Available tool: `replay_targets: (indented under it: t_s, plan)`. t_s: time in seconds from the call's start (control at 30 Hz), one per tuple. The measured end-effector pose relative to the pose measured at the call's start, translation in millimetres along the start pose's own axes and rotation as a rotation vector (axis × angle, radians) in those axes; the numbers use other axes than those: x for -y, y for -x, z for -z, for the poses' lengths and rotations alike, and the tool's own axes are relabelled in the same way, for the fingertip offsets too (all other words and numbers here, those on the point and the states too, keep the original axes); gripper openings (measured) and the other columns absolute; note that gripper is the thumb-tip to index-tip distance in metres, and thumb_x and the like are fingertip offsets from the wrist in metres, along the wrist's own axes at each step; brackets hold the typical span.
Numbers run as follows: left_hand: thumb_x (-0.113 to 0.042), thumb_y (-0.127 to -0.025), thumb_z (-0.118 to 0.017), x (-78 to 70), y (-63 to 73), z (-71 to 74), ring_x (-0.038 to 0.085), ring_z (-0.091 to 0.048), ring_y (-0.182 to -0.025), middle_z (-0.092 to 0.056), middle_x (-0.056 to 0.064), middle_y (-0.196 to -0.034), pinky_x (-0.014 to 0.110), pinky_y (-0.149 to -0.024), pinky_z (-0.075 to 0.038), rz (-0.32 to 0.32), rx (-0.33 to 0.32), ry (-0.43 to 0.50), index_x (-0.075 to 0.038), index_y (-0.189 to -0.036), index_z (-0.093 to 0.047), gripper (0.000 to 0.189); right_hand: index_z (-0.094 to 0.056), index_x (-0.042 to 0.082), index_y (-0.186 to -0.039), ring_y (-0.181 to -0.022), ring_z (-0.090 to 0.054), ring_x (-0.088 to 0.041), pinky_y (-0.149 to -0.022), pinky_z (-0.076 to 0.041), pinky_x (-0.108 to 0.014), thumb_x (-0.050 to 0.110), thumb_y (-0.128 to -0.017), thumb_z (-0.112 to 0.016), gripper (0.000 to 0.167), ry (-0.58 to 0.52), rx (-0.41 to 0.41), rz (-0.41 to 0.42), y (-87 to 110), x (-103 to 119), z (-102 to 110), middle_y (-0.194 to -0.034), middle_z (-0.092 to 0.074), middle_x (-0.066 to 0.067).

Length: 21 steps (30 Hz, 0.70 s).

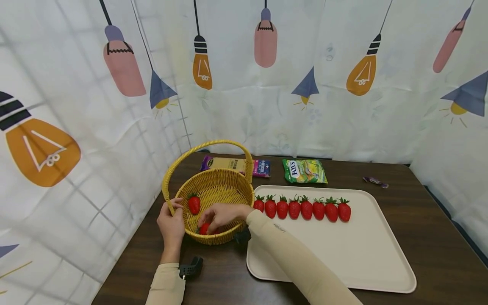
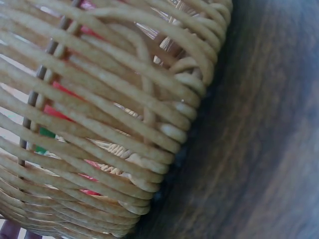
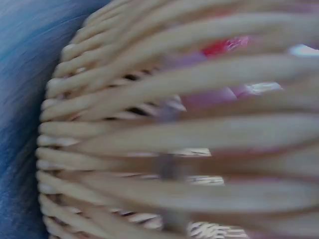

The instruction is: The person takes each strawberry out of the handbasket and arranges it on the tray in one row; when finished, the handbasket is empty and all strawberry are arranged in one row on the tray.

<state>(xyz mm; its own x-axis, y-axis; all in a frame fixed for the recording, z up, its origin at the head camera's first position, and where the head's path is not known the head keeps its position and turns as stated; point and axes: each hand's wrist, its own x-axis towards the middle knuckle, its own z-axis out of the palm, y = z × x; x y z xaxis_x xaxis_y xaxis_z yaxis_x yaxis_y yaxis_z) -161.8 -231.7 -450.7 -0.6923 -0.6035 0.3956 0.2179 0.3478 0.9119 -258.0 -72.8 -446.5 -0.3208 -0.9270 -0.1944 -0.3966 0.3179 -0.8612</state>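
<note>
A yellow wicker basket with a tall arched handle stands on the table. My left hand grips its left rim by the foot of the handle. My right hand reaches over the right rim into the basket, its fingers curled down round a strawberry near the front wall. Another strawberry leans inside at the left. In the left wrist view the basket's woven side shows bits of red and green through its gaps. The woven wall fills most of the right wrist view, hiding much of the right hand.
Right of the basket lies a cream tray with a row of several strawberries along its far side. Behind are a purple-and-gold packet, a green candy bag and a small wrapped candy. A printed curtain encloses the table.
</note>
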Motion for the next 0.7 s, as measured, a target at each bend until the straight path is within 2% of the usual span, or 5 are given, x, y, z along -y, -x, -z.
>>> replay_targets:
  t_s: [0.1,0.27,0.4,0.6,0.7]
  plan:
    - [0.011,-0.086,-0.051,0.3,-0.2,-0.5,0.026,-0.059,-0.101,-0.069,0.023,-0.107,0.015,-0.074,-0.041,-0.005,-0.005,0.004,0.011,-0.086,-0.059,0.008,-0.069,0.011,-0.115,-0.092,-0.059,-0.006,-0.076,-0.052,-0.023,0.011,-0.085,-0.072,0.03,-0.009,-0.081,0.005,8.1,3.4,6.0,-0.106,-0.067,0.007]
    - [0.011,-0.087,-0.05,-0.4,-2.0,-1.1,0.03,-0.059,-0.103,-0.068,0.024,-0.109,0.016,-0.073,-0.04,-0.001,0.001,0.015,0.013,-0.088,-0.059,0.008,-0.069,0.015,-0.116,-0.099,-0.058,-0.009,-0.078,-0.051,-0.025,0.012,-0.089,-0.069,0.027,-0.031,-0.331,-0.011,35.4,11.7,17.4,-0.114,-0.066,0.005]
    - [0.011,-0.087,-0.05,-0.4,-1.5,-0.1,0.031,-0.059,-0.106,-0.068,0.023,-0.11,0.016,-0.073,-0.04,0.019,0.007,0.016,0.013,-0.089,-0.059,0.009,-0.07,0.02,-0.117,-0.084,-0.06,-0.013,-0.07,-0.05,-0.026,0.013,-0.092,-0.066,0.026,-0.067,-0.496,-0.039,62.2,7.6,20.5,-0.114,-0.066,0.003]
    - [0.011,-0.087,-0.05,0.3,-1.0,0.1,0.032,-0.058,-0.108,-0.067,0.024,-0.109,0.015,-0.074,-0.04,0.02,0.008,0.023,0.013,-0.089,-0.059,0.01,-0.067,0.022,-0.123,-0.092,-0.064,-0.018,-0.075,-0.053,-0.031,0.013,-0.095,-0.06,0.03,-0.158,-0.583,-0.026,101.7,-3.6,22.3,-0.125,-0.06,-0.003]
    - [0.01,-0.087,-0.05,1.1,-0.9,-0.8,0.031,-0.059,-0.106,-0.067,0.023,-0.109,0.015,-0.073,-0.04,0.021,0.011,0.019,0.012,-0.089,-0.058,0.009,-0.064,0.023,-0.127,-0.103,-0.065,-0.021,-0.08,-0.054,-0.045,0.011,-0.096,-0.058,0.034,-0.196,-0.604,-0.028,119.7,-8.1,23.9,-0.131,-0.057,-0.004]
